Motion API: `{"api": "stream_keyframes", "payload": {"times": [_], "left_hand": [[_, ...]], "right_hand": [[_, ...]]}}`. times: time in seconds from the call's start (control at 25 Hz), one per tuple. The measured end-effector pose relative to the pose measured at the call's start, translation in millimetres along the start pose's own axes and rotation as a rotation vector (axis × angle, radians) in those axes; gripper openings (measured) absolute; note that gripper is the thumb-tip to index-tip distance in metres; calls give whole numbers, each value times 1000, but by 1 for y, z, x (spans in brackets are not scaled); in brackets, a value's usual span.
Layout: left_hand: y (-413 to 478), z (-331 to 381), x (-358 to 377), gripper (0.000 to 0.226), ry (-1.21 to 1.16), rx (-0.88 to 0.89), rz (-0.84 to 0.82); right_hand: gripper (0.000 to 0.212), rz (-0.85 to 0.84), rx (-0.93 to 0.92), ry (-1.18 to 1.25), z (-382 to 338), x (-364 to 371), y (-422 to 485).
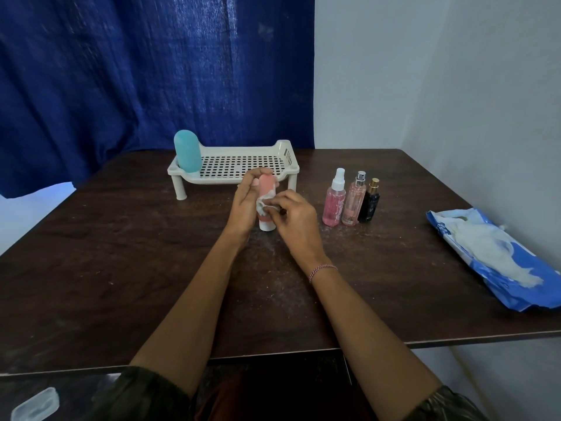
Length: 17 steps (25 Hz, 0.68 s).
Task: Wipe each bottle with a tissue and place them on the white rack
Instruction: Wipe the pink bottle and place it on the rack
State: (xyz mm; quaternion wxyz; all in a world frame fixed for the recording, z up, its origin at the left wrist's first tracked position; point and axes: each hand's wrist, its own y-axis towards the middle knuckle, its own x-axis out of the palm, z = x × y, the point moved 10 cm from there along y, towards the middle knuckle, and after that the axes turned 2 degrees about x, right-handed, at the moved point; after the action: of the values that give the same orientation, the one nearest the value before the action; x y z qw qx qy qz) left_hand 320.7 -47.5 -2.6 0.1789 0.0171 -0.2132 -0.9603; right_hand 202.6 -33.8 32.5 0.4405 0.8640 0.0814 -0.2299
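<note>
**Pink bottle under the tissue**

Right edge of frame: tissue pack flat on the tabletop. Centre: pink bottle upright, clasped from the left in the curled left grip. Pressed to its side, a tissue pinched in the right grip. Right of centre, in a row: pink spray, peach spray, black spray. Behind, upper centre: white rack, teal bottle standing at its left end.

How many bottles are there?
5: teal bottle on white rack, coral bottle in the left hand, pink spray bottle, peach spray bottle, black spray bottle right of it.
</note>
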Motion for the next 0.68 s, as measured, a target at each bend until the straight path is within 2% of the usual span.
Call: {"api": "stream_keyframes", "payload": {"times": [0.24,0.48,0.68], "left_hand": [[-1,4,6,28,22,39,-17],[-2,5,2,29,33,41,5],[-5,8,3,31,-9,20,-33]], "right_hand": [[16,52,102,12,15,-9,4],[17,14,24,8,2,-4,1],[15,2,74,7,14,-5,4]]}}
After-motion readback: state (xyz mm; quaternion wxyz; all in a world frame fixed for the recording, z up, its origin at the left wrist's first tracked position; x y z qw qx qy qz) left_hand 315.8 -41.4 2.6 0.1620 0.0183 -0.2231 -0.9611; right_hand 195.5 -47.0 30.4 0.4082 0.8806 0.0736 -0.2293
